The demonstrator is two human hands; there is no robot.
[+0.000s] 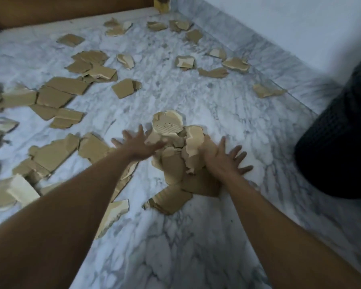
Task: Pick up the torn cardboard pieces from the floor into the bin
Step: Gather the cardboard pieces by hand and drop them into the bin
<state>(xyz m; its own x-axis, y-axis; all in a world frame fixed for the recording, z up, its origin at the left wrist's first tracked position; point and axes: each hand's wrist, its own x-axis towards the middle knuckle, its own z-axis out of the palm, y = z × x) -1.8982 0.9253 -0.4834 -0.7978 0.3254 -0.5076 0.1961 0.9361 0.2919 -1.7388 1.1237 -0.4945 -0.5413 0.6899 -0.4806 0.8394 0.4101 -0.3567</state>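
- Two hands are in view, both bare-armed, reaching from 6 o'clock toward the middle of the view.
- The left hand (138,144) is released, with its fingers spread wide. It lies over the left edge of the pile (175,165); motion blur hides whether the palm presses down on it.
- The right hand (223,157) is also released and grasps nothing. Its fingers are splayed on the floor (196,236) and its inner edge lies against the right side of the pile.
- One bin (338,142) stands at 3 o'clock, near the right hand but apart from it. It is dark, looks like mesh, and is blurred and cut by the frame edge.
- The cardboard pieces (126,87) number well over twenty-five; overlaps stop an exact count.
- One heap, the pile, sits between the two hands at the centre and holds at least six overlapping scraps.
- About a dozen loose scraps are scattered from 12 to 2 o'clock, most lying singly.
- A denser spread of larger scraps runs from 8 to 10 o'clock, many touching or overlapping.
- All the pieces are on the floor; I cannot tell what is inside the bin.
- The cardboard is tan-brown with ragged torn edges. Many scraps show a paler, cream inner layer where the face has peeled.
- One rounded piece (168,124) at the pile's far end shows ribbed corrugation in its torn patch.
- The floor is white marble with grey veins, and a pale wall (279,21) rises at 1 o'clock.
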